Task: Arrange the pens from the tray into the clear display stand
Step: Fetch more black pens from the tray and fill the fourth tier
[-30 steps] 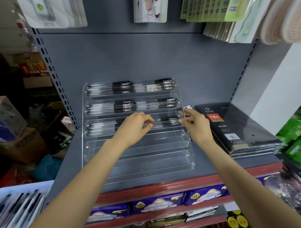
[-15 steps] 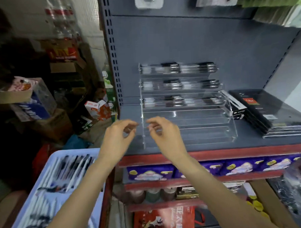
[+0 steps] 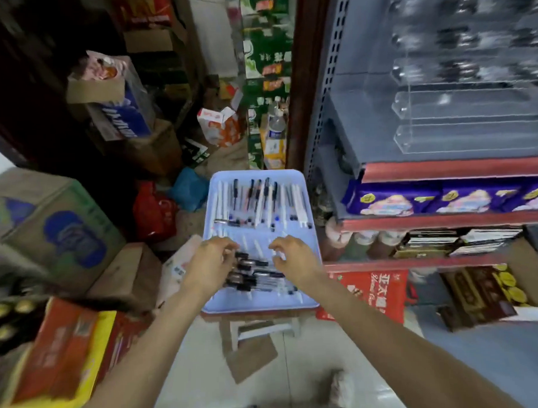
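A pale blue tray [image 3: 312, 237] sits low in the middle, holding several pens [image 3: 255, 201] laid lengthwise and a heap of black-capped pens [image 3: 255, 273] near its front. My left hand [image 3: 210, 264] and my right hand [image 3: 294, 258] hover over that heap with fingers loosely curled, and neither holds anything. The clear display stand [image 3: 471, 105] is on the grey shelf at the upper right, blurred. Its upper tiers hold pens; its two lower tiers look bare.
Cardboard boxes [image 3: 58, 229] and bags crowd the floor to the left. The shelf unit with red edges [image 3: 443, 168] stands at the right, with purple packs [image 3: 414, 198] below. A small stool [image 3: 263, 327] supports the tray.
Both hands left the stand and came down and left to the tray. The view swung from the shelf to the tray.
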